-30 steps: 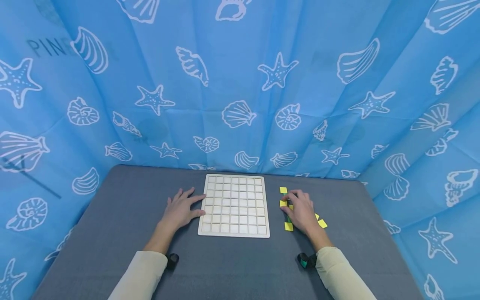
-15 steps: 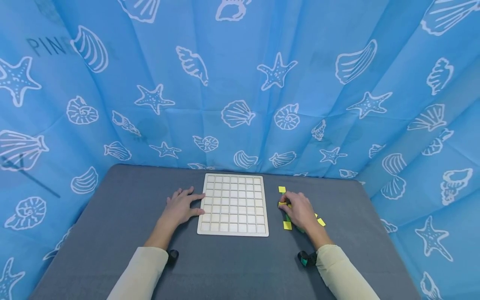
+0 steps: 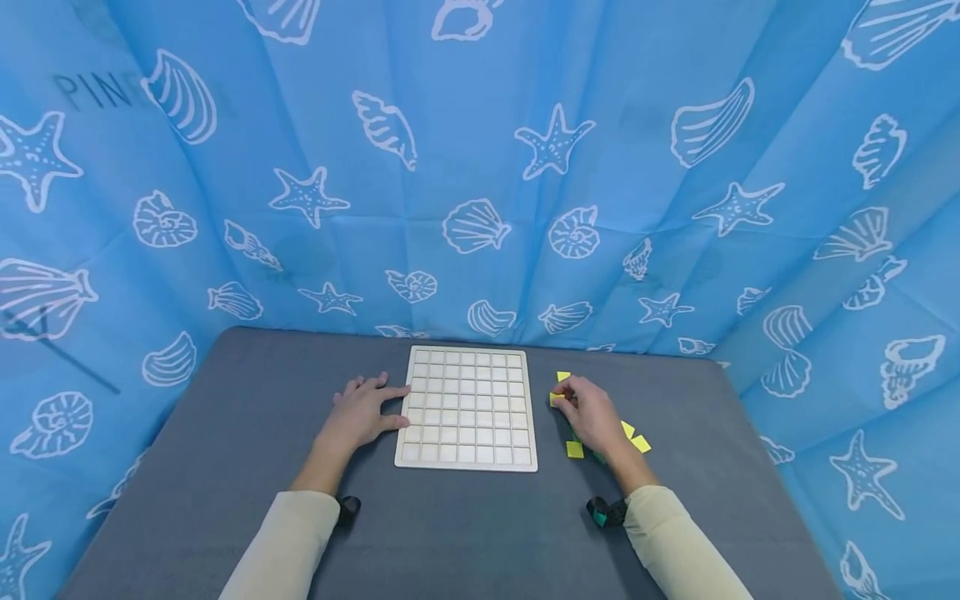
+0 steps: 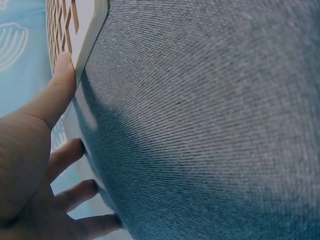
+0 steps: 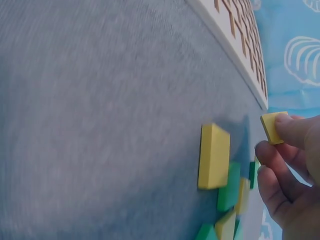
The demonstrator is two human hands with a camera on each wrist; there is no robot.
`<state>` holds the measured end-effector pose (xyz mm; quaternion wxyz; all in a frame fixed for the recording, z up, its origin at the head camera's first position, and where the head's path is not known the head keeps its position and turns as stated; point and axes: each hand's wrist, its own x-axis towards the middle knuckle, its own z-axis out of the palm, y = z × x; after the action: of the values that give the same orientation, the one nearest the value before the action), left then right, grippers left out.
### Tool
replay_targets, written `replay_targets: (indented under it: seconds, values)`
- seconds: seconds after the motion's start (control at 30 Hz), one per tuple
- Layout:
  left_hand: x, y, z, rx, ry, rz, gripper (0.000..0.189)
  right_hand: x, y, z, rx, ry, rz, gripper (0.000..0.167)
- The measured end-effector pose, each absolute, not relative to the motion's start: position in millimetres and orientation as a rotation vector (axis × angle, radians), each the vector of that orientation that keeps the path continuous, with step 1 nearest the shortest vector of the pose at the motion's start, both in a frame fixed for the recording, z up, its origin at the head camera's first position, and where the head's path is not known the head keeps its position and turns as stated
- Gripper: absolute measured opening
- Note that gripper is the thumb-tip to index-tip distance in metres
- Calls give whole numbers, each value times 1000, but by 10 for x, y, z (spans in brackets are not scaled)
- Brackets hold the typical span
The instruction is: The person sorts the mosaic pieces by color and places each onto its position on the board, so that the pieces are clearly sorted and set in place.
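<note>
R hand (image 3: pixel 595 417) pinches yellow tile (image 5: pixel 270 129) near yellow/green pcs (image 5: pixel 229 186), right of wooden grid bd (image 3: pixel 467 410); L hand (image 3: pixel 357 419), spread wide, touches bd's left edge.

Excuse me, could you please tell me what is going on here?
A person's right hand pinches a yellow tile, apparently lifted off the grey cloth, to the right of the wooden grid board. The left hand touches the board's left edge, fingers spread. More yellow pieces and some green pieces lie near the right hand.
</note>
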<state>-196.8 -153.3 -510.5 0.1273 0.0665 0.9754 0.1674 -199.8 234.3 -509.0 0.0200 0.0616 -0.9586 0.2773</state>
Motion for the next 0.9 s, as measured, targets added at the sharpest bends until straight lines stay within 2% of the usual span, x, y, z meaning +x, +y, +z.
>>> replay_targets:
  seconds: [0.4,0.9]
  values:
    - [-1953,-1504,-5031,188,2859,460,63,-1999,2204,-5022,236,-2890,955,16]
    - [-1940,-1500,-5055,171,2856,465,63,-1986,1923,-4921,155,-2893,1074,13]
